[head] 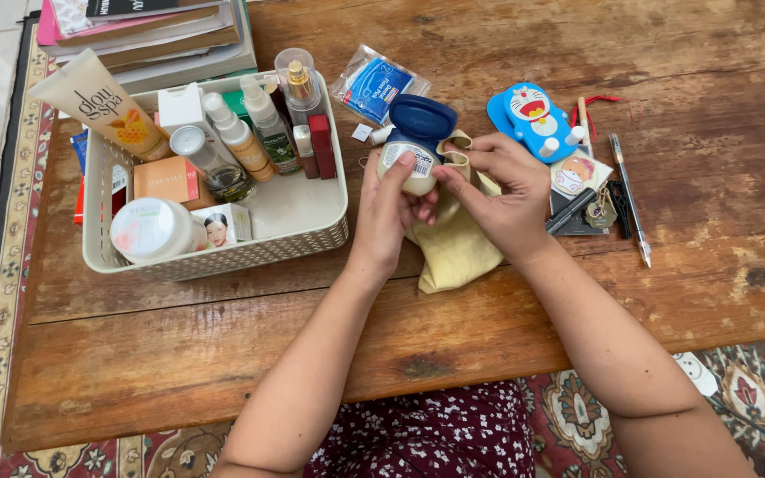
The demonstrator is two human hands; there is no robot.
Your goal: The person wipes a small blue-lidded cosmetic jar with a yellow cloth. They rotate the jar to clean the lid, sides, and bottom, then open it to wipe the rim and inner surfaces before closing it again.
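The left hand [389, 208] fingers wrap the small jar [411, 159] with open blue flip lid; the right hand [499, 190] fingers pinch a yellow cloth [453, 248] just beside it. Better keep the jar upright while wiping.

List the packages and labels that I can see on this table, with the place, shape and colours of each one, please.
Small jar: held in left hand, pale body, dark blue flip lid, white label.
Cream tube: leaning over the basket's left rim, beige with orange picture.
Foil sachet: behind the jar, clear wrapper, blue panel.
Orange box: inside the basket, flat, rectangular.
White round tub: basket's front left corner.
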